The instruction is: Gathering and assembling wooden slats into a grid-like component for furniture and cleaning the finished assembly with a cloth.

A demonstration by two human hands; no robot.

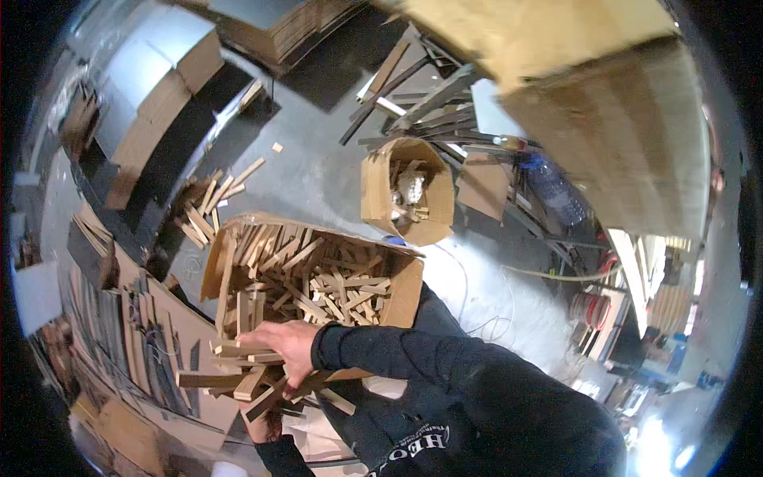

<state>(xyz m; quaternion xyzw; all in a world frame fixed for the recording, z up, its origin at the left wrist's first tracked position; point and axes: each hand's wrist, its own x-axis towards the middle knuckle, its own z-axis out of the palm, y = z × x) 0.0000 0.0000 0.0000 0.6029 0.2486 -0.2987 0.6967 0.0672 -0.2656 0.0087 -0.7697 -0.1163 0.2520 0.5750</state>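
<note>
A loose bundle of short wooden sticks is held between my two hands, its pieces lying at mixed angles. My right hand is closed over the bundle from above, fingers stretched across several sticks. Under the bundle is my left hand, gripping it from below; the sticks partly hide its fingers. Just beyond my hands stands an open cardboard box with many similar sticks heaped inside. The bundle overlaps the box's near left corner in view.
A smaller cardboard box with scraps stands farther off. Dark slats lie piled behind it, near a large blue-tinted bottle. Loose sticks are on the floor to the left. Long strips and stacked panels line the left side.
</note>
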